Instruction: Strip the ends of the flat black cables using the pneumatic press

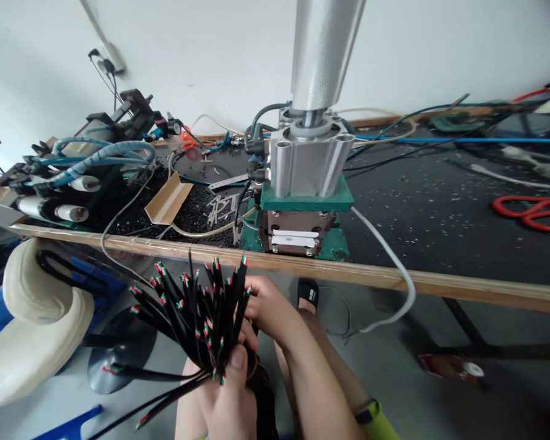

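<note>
A thick bundle of black cables (178,321) fans out over my lap, in front of the bench edge. Red, green and white wire ends stick out of the cable tips. My left hand (231,391) is wrapped round the bundle low down, its thumb lying across the cables. At the bundle's right side my right hand (268,308) has its fingers bent against the cables; what the fingertips grip is partly hidden. A few cables splay out to the left, away from the rest. Beyond the bundle stands a pneumatic press (309,159) with a silver cylinder on a green base.
The dark workbench (394,226) has a wooden front edge and scattered scraps. Red-handled scissors (531,214) lie at the right. A cardboard piece (168,201) and a roller machine (73,183) sit at the left. Below stands a cream padded chair (41,318). A grey hose (394,263) hangs over the edge.
</note>
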A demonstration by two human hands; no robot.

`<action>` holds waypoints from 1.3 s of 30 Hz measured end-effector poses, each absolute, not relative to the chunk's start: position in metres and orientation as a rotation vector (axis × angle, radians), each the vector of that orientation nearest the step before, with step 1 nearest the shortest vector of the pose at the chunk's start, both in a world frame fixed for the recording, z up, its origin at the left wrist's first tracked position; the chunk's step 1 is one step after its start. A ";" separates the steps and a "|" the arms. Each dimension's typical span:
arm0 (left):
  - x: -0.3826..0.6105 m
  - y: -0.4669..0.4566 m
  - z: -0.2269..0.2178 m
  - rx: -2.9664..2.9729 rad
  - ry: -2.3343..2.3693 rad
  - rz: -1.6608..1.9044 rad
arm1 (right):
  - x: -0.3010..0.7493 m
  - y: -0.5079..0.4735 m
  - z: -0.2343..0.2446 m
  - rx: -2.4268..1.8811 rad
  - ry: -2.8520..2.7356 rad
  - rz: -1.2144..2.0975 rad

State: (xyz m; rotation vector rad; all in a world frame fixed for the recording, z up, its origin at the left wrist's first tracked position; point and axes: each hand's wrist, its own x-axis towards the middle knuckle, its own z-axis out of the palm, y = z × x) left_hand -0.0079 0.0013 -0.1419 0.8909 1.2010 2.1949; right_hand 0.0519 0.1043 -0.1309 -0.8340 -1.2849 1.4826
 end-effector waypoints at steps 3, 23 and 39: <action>-0.011 0.004 -0.141 0.970 1.188 2.153 | 0.071 0.100 -0.123 -0.974 -1.423 1.452; 0.022 0.026 -0.156 0.278 1.452 1.986 | 0.093 0.081 -0.108 -0.735 -0.989 1.327; 0.043 0.032 -0.151 0.278 1.461 2.165 | 0.067 0.093 -0.114 -0.804 -0.753 1.343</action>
